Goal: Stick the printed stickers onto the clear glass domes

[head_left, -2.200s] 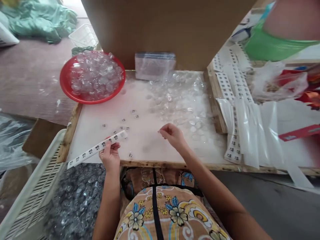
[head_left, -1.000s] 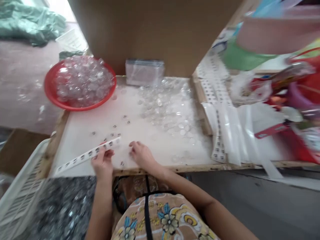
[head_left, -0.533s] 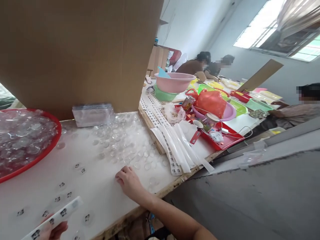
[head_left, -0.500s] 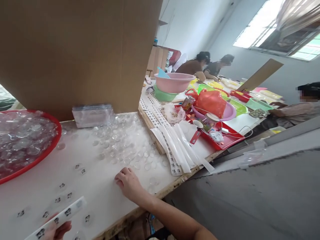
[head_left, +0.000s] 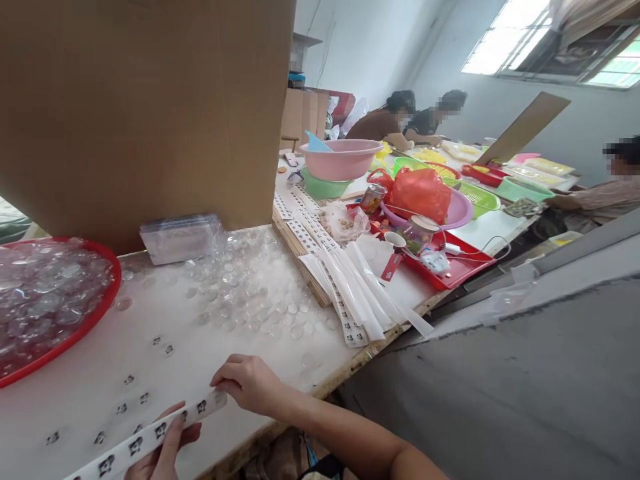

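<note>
In the head view, my left hand point(head_left: 167, 447) grips a long white strip of stickers point(head_left: 135, 445) with small black printed figures, thumb on top and fingers beneath. At the strip's upper right end is my right hand point(head_left: 250, 383), its thumb and fingers pinched together on the tip. Whether a small piece is also between those fingertips is hidden. Left of the strip, several clear round discs point(head_left: 169, 349) bearing the same black figure lie scattered on the white tabletop point(head_left: 200, 353). Plain clear discs point(head_left: 260, 310) are heaped beyond my right hand.
A red basin point(head_left: 113, 293) of clear pieces stands at left. Behind rise a clear plastic pack point(head_left: 183, 240) and a tall cardboard box point(head_left: 165, 113). More sticker strips point(head_left: 345, 293) lie near the table edge, beside a red tray point(head_left: 463, 270). People point(head_left: 383, 117) sit at the far tables.
My left hand has brought the sticker strip up and to the right. My right hand has moved down and left from the tabletop to the strip's end.
</note>
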The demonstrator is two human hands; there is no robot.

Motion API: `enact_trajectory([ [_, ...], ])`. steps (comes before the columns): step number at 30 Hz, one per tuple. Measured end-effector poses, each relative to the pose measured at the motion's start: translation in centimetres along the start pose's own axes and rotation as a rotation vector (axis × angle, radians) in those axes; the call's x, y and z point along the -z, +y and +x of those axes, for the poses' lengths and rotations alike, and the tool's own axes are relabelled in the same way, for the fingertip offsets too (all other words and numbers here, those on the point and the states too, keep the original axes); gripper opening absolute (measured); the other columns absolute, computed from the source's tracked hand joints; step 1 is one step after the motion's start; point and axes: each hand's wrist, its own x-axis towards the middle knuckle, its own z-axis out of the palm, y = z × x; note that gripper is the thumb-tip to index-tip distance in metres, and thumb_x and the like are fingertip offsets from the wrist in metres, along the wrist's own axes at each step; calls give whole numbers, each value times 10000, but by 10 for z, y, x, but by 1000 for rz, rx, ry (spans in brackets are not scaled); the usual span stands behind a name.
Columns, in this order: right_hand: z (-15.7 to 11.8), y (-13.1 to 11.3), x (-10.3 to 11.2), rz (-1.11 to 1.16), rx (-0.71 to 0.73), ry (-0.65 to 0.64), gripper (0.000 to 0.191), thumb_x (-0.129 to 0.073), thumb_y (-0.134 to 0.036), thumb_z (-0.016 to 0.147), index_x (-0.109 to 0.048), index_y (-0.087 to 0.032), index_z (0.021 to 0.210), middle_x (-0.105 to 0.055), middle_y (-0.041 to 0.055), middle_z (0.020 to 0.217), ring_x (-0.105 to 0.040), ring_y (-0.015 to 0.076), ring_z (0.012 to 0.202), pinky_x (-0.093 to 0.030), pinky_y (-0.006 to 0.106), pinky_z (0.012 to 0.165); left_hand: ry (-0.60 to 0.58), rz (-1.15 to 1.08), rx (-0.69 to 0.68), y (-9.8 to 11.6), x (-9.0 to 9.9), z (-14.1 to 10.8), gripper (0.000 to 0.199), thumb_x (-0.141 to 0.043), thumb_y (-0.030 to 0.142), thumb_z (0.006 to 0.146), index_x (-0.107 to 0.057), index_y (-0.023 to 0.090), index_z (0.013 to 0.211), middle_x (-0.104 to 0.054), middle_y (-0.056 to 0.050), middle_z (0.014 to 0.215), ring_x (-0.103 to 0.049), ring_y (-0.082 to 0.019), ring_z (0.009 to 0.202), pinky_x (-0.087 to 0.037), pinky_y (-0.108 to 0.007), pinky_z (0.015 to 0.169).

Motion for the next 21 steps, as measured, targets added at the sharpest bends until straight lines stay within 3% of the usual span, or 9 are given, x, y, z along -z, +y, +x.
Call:
enact_trajectory([
  [3,-4,0,-9,18,36,-16,137,-600,-225,903,-700,-171,979,-689,57,905,-639,153,873,-471,218,801,48,-55,-24,-4,-3,-3,449,-780,450,665,-717,137,980,-737,-26,750,-700,-212,612,-580,-300,658],
  [8,-15,2,-18,83,7,28,123,-584,-144,885,-681,-195,941,-668,58,895,-615,177,883,-475,271,801,-5,-115,-48,-3,-7,-12,381,-728,420,739,-701,127,980,-721,-31,727,-676,-175,549,-547,-262,562],
  [14,-17,9,-20,232,-78,76,180,-480,-163,943,-627,-202,1038,-670,67,979,-617,173,919,-483,306,822,-30,-173,-39,1,-7,-15,349,-692,404,789,-694,113,982,-708,-36,672,-678,-167,540,-548,-249,543],
  [18,-12,2,-22,190,-15,26,157,-577,-187,900,-627,-202,1049,-661,64,978,-612,178,902,-492,302,796,-46,-159,-50,4,-7,-16,354,-689,406,797,-695,113,996,-713,-43,660,-689,-177,552,-557,-255,550],
  [21,-10,-4,-33,106,30,50,124,-538,-194,929,-644,-204,992,-663,61,936,-616,169,844,-489,291,757,-48,-175,-59,3,-7,-14,362,-677,417,807,-694,112,1003,-718,-48,672,-699,-189,571,-566,-269,556],
])
